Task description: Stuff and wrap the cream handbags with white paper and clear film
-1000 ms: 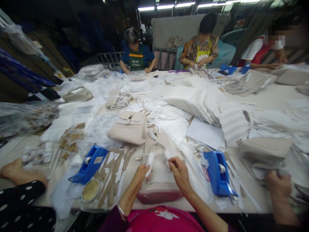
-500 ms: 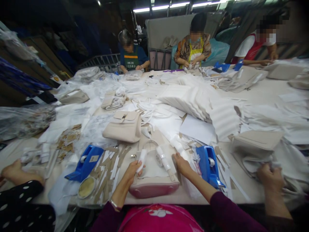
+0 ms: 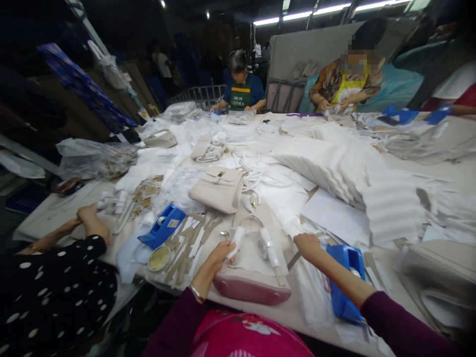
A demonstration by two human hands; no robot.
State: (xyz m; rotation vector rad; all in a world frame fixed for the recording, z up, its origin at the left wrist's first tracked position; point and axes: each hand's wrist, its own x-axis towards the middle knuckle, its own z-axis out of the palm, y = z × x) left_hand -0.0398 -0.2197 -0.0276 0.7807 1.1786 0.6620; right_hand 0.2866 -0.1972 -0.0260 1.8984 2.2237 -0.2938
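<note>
A beige handbag [image 3: 256, 285] lies on the table right in front of me, its reddish-pink base towards me. My left hand [image 3: 222, 254] is closed around a white-wrapped strap end [image 3: 236, 240] at the bag's left side. Another wrapped strap part [image 3: 271, 248] rests on the bag under clear plastic. Right of the bag, my right hand [image 3: 308, 246] is closed, knuckles up. From its fingers a narrow grey-brown strip [image 3: 294, 260] juts towards the bag. Close beside my right forearm stands a blue tape dispenser [image 3: 345, 277], partly covered by it.
Left of the bag are another blue tape dispenser [image 3: 163, 225], a round tin [image 3: 159, 259] and loose strips [image 3: 186, 248]. A second beige bag [image 3: 217, 188] sits behind. White foam sheets [image 3: 327, 163] spread rightward. A co-worker's arm [image 3: 89, 223] rests at left; other people work across the table.
The view has swung left, so things appear shifted right. My right hand has moved away from the bag's edge, and a grey-brown strip now shows at its fingers. My left hand keeps its hold.
</note>
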